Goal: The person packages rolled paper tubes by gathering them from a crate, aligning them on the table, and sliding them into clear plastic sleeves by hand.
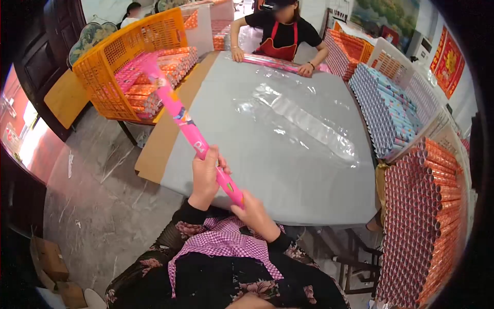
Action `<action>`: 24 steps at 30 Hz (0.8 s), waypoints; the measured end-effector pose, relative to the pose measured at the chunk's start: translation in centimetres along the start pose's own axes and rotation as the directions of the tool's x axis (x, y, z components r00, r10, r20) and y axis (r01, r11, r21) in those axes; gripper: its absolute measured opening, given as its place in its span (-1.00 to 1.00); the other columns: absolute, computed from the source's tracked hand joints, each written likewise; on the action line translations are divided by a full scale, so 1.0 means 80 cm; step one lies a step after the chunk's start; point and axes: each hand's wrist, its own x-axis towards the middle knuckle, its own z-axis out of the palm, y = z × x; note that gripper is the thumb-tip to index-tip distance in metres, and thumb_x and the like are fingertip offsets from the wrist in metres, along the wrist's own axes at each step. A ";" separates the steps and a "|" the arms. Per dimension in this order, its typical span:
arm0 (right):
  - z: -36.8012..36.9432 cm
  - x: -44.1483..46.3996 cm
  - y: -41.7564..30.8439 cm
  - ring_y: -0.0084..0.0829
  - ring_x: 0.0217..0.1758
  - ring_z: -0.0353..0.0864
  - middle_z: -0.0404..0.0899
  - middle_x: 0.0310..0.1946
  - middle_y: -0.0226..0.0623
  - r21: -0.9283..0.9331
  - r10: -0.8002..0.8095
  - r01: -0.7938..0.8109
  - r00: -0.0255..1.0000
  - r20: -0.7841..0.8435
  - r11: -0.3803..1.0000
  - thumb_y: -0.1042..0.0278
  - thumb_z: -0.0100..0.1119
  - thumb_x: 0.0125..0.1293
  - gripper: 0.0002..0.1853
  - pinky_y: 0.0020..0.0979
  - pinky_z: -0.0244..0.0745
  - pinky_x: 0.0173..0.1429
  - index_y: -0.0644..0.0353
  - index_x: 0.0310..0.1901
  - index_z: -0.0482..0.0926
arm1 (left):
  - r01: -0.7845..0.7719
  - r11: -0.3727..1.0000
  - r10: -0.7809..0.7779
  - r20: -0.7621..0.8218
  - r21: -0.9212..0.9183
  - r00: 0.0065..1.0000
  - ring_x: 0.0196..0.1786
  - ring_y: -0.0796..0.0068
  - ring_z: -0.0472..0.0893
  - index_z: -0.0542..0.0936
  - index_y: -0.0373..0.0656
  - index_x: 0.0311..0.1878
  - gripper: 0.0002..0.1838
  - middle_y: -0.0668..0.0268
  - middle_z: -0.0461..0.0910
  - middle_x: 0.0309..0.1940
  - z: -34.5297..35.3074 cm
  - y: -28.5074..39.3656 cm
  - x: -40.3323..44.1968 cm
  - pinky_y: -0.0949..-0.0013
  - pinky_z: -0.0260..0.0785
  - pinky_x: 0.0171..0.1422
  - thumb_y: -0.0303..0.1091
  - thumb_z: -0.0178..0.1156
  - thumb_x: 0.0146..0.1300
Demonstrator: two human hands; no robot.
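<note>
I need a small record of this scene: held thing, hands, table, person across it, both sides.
Held thing: long, glossy pink printed tube
Left hand: around its lower half
Right hand: at its lower end
Table: grey-covered, clear plastic film on top
Person across: red apron, holding shiny pink roll
Left side: orange plastic crate holding orange and pink tubes
Right side: stacked orange tubes, blue patterned tubes
</note>
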 end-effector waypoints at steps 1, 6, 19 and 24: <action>-0.002 0.000 -0.003 -0.03 -0.26 0.62 0.59 -0.27 -0.05 0.131 -0.037 0.031 0.998 0.046 0.991 0.33 0.31 0.20 -0.61 -0.15 0.52 -0.14 0.30 0.01 0.46 | 0.032 0.998 -0.033 0.013 0.058 0.999 -0.61 0.48 0.39 0.38 -0.06 -0.26 -0.70 0.37 0.32 -0.62 0.001 0.006 0.000 0.32 0.34 -0.45 -0.06 0.07 0.49; -0.041 0.003 -0.019 -0.52 -0.47 0.52 0.52 -0.44 -0.32 0.582 0.000 -0.619 0.685 0.729 0.527 0.38 0.31 0.16 -0.71 -0.46 0.42 -0.36 0.24 -0.11 0.50 | 0.154 0.970 -0.077 0.360 -0.190 0.930 -0.62 0.49 0.41 0.39 -0.06 -0.27 -0.67 0.41 0.33 -0.62 -0.020 0.016 0.008 0.34 0.34 -0.46 -0.01 0.09 0.47; -0.019 -0.001 -0.016 -0.42 -0.49 0.53 0.49 -0.51 -0.36 0.477 0.092 -0.259 0.934 0.345 0.840 0.36 0.30 0.18 -0.75 -0.41 0.37 -0.42 0.25 -0.21 0.46 | 0.159 0.987 -0.160 0.101 0.014 0.982 -0.60 0.43 0.49 0.42 -0.11 -0.35 -0.74 0.35 0.44 -0.61 -0.005 0.034 0.011 0.31 0.43 -0.44 -0.18 0.15 0.39; -0.011 -0.006 0.011 -0.57 -0.62 0.41 0.45 -0.56 -0.39 0.675 -0.167 -0.622 0.674 0.719 0.396 0.43 0.27 0.17 -0.77 -0.49 0.27 -0.56 0.21 -0.20 0.43 | 0.372 0.783 0.087 0.680 -0.498 0.729 -0.64 0.43 0.45 0.38 -0.08 -0.36 -0.60 0.38 0.37 -0.65 -0.022 0.027 0.023 0.26 0.44 -0.45 0.04 0.07 0.47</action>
